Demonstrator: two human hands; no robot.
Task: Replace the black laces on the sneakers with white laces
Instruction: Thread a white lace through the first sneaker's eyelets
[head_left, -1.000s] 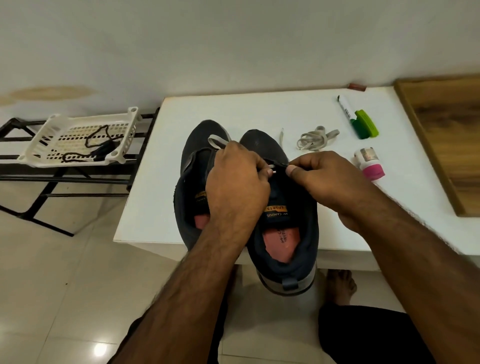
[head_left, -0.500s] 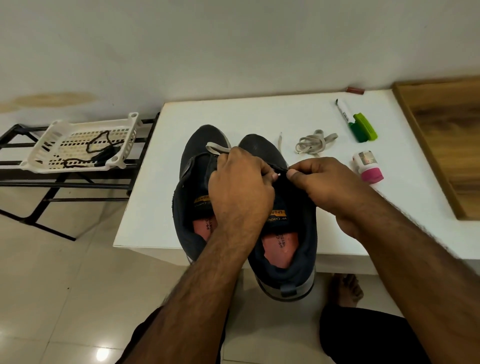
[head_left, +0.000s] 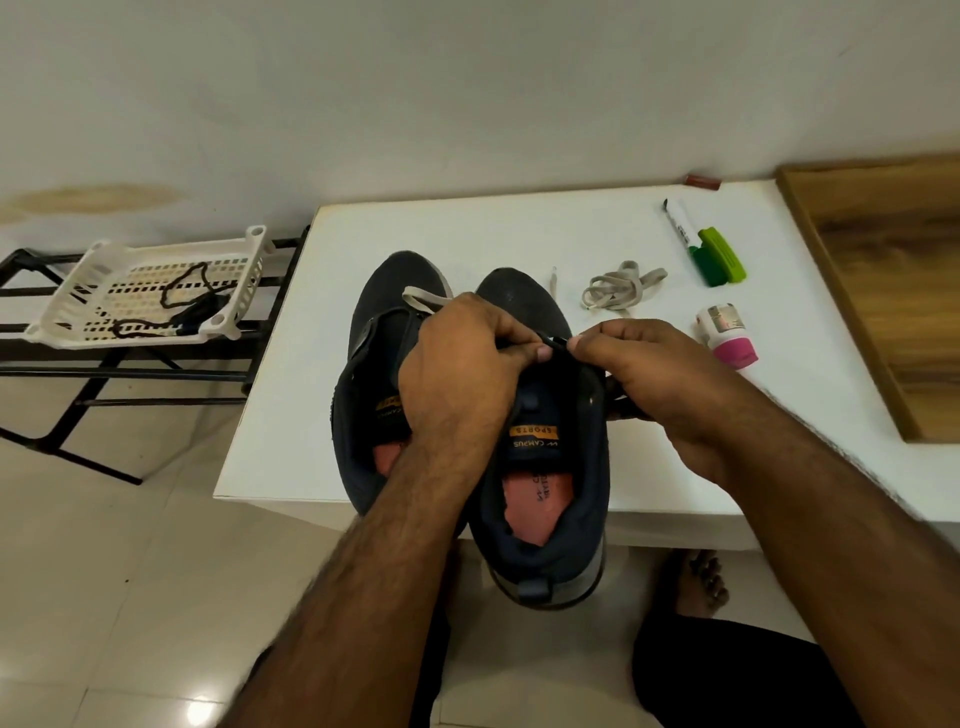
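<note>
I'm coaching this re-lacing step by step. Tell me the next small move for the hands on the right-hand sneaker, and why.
Probably draw the pinched lace end through the eyelet. Both hands, left and right, meet at the top of the right-hand sneaker, fingertips pinching a thin dark strand between them. What that strand is I cannot tell; a bundled white lace lies unused on the table.

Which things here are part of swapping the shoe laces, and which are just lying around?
Part of the job:
left sneaker
right sneaker
white lace bundle
black laces in the white basket
left hand, right hand, both pinching at the right sneaker

Lying about:
marker
green case
pink-capped bottle
</note>
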